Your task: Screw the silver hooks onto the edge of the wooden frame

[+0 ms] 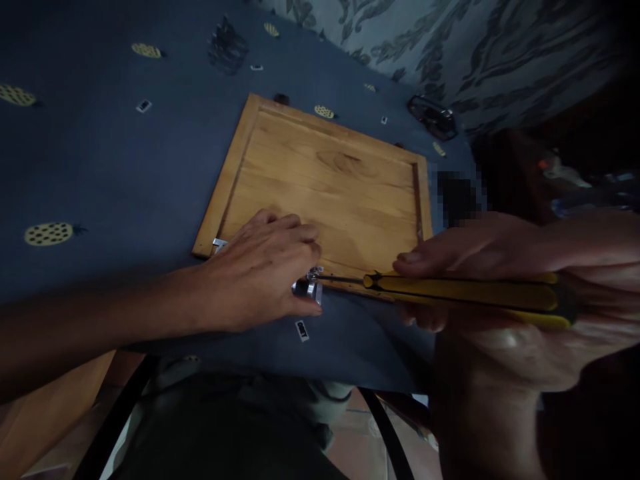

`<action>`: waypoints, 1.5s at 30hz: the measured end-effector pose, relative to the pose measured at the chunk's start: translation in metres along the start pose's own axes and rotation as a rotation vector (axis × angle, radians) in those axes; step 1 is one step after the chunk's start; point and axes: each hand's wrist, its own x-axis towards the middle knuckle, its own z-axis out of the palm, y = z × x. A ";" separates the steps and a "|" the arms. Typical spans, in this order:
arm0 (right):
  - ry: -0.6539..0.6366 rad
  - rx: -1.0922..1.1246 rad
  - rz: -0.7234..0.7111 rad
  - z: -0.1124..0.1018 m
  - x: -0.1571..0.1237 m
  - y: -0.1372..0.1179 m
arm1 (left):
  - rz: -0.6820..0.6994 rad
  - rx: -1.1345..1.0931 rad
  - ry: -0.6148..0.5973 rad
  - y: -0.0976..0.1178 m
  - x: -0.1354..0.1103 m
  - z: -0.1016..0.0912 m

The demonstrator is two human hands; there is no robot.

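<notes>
A wooden panel (330,180) with a raised frame lies flat on a table under a blue patterned cloth (125,173). My left hand (260,267) rests on the panel's near edge, fingers curled down around a small metal fitting (307,288). My right hand (480,267) grips a yellow-and-black screwdriver (460,292), held level. Its thin shaft points left and its tip meets the metal fitting. A second metal fitting (219,244) shows at the panel's near left corner.
A dark metal object (433,117) lies on the cloth beyond the panel's far right corner. A patterned curtain or wall (450,40) stands behind the table. Below the table edge are my lap (225,427), black chair tubes and a reddish floor.
</notes>
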 end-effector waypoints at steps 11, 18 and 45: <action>-0.040 -0.073 0.020 -0.004 -0.002 -0.004 | -0.022 0.008 -0.035 0.002 0.002 -0.003; -0.036 -0.024 0.034 -0.004 -0.004 -0.004 | 0.004 -0.001 -0.001 0.000 0.000 -0.001; 0.015 -0.080 -0.022 -0.003 -0.008 0.004 | 0.029 0.017 0.018 -0.001 -0.001 -0.001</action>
